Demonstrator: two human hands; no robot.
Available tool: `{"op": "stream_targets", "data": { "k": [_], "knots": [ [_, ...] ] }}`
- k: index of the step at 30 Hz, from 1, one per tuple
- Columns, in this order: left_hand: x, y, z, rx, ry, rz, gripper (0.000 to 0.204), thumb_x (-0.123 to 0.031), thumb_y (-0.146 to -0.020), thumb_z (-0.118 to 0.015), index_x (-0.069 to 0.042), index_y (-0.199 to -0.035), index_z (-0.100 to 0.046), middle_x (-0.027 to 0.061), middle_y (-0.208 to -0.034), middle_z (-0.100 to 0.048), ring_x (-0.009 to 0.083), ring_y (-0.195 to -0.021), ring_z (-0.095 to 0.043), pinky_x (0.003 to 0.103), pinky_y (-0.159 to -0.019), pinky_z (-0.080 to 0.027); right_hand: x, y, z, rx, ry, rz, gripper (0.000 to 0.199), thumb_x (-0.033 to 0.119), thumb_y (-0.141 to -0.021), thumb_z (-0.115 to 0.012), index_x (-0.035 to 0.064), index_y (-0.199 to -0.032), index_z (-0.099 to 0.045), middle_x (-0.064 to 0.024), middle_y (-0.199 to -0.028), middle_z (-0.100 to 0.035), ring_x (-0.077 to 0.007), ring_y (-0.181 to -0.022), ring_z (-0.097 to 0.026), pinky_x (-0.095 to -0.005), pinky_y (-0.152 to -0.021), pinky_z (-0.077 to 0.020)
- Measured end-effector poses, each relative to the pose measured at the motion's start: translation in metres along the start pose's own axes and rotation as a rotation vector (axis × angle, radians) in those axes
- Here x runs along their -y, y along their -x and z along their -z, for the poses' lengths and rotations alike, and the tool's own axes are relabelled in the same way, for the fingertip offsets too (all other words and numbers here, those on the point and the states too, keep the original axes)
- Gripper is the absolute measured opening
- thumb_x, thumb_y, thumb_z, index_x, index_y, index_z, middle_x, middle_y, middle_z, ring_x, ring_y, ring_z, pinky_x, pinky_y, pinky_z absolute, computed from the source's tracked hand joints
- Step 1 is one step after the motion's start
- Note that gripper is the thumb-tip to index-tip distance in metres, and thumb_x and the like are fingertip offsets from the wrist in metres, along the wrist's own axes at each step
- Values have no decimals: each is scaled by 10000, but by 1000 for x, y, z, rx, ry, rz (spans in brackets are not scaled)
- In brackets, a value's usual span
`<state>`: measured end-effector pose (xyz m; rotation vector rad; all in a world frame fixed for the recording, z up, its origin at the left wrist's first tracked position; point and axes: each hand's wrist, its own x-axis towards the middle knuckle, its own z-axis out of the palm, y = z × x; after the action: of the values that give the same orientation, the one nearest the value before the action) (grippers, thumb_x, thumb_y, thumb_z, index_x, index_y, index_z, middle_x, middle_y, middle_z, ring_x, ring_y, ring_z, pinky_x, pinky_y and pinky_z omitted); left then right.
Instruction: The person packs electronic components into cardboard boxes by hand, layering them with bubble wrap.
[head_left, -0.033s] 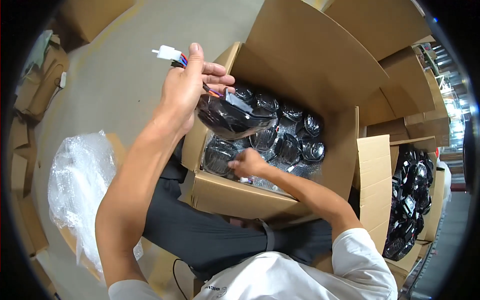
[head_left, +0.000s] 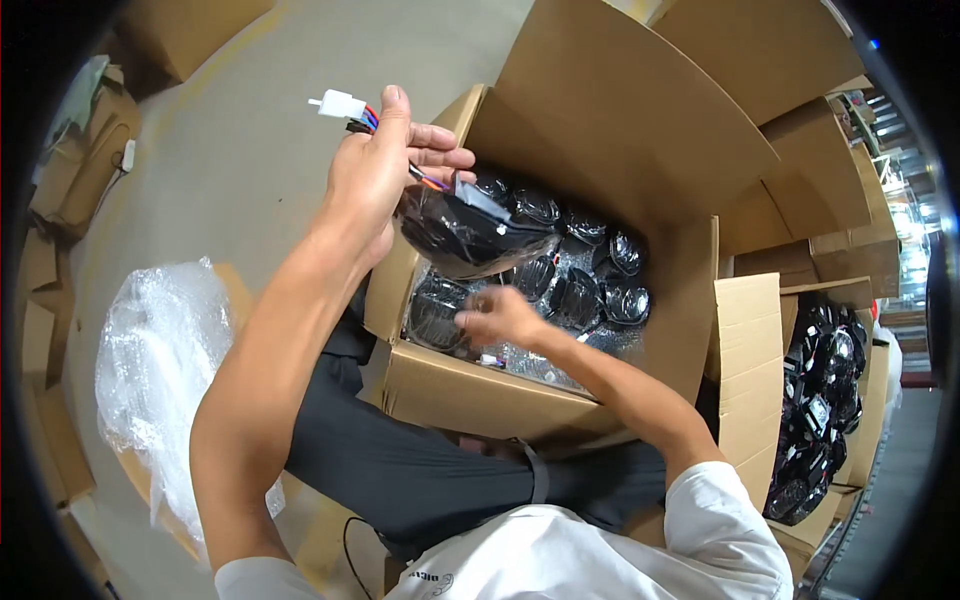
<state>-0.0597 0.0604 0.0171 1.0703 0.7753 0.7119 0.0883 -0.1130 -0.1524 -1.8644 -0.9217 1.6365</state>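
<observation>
Black wrapped unit (head_left: 470, 238): just above the centre of the frame, held up over the open carton (head_left: 480, 388), glossy film around its dark body.
Left hand (head_left: 372, 168): grasping the unit by its coloured wires (head_left: 430, 180), it seems, though the palm side is hidden; thumb up, fingers reaching right.
White connector (head_left: 342, 104): upper left of centre, sticking out past the thumb.
Right hand (head_left: 502, 316): blurred, below the unit, fingers curled; I cannot tell whether it grips anything.
Carton contents: more wrapped black units (head_left: 578, 300) on bubble wrap (head_left: 628, 342), one close by the right fingertips.
Clear plastic bundle (head_left: 165, 345): lower left of the frame, beside the left forearm.
Second carton (head_left: 750, 370): right side, filled with black parts (head_left: 832, 365).
Floor (head_left: 270, 140): grey, upper left.
</observation>
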Motion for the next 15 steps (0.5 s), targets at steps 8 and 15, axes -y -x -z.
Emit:
{"op": "stream_targets", "data": {
  "k": [8,15],
  "knots": [
    [-6,2,-34,89,449,177,690,-537,-1082,-173,13,-1196,-574,142,-1114,-700,259,-1068,-661,421,-990,-516,90,77,26,-239,-482,791,689,266,-729,-921,-20,-1267,-600,-71,-1225,-668,-188,-1133,-607,-353,-996,-495],
    [3,6,-50,38,321,304,591,-549,-1059,-359,-3,-1082,-584,76,-953,-680,191,-835,-656,396,-834,-552,121,123,38,-549,-304,1003,607,202,-758,-906,-34,-1222,-594,-79,-1093,-704,-142,-963,-661,-298,-870,-551]
  ]
}}
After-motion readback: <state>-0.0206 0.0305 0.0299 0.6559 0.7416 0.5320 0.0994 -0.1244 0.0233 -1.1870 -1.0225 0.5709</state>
